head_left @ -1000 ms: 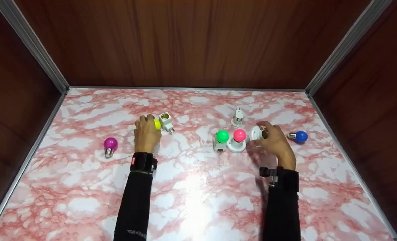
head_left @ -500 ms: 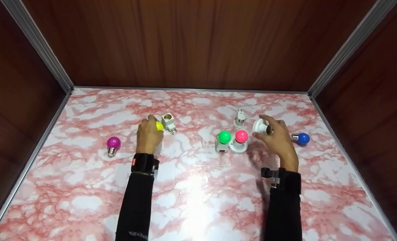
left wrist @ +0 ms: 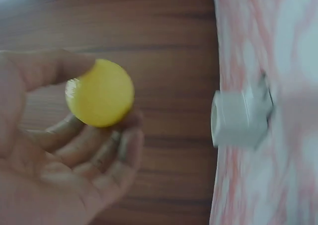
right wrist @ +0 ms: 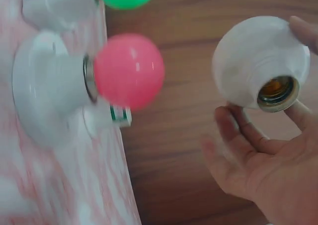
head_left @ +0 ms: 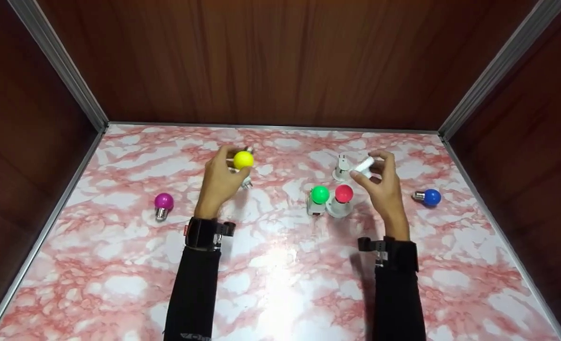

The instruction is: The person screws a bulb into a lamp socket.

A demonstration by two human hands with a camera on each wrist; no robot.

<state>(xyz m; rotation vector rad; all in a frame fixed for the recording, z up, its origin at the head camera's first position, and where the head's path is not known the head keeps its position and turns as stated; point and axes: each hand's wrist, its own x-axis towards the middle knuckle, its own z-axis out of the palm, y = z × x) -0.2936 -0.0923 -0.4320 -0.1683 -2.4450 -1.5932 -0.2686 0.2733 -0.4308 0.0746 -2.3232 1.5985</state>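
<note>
My left hand (head_left: 221, 182) pinches a yellow light bulb (left wrist: 102, 93) by its round globe, lifted above the table, its metal screw base pointing away in the head view. Below it a white plug-in socket adapter (left wrist: 238, 118) lies on the table, partly covered by the hand in the head view. My right hand (head_left: 382, 184) holds a round white lamp holder (right wrist: 261, 61) by its wide base, raised off the table. Its brass-lined socket (right wrist: 277, 92) faces the right wrist camera, with no bulb in it.
A pink-red bulb (head_left: 343, 193) stands in a round white holder, beside a green bulb (head_left: 320, 194) in a square one. Behind them is another white plug adapter (head_left: 342, 166). A purple bulb (head_left: 164, 202) lies at left, a blue bulb (head_left: 431, 197) at right. Wood panels (head_left: 271, 61) enclose the table.
My left hand has raised the yellow bulb from beside the adapter and moved right. My right hand has lifted the round lamp holder off the table and tilted it.
</note>
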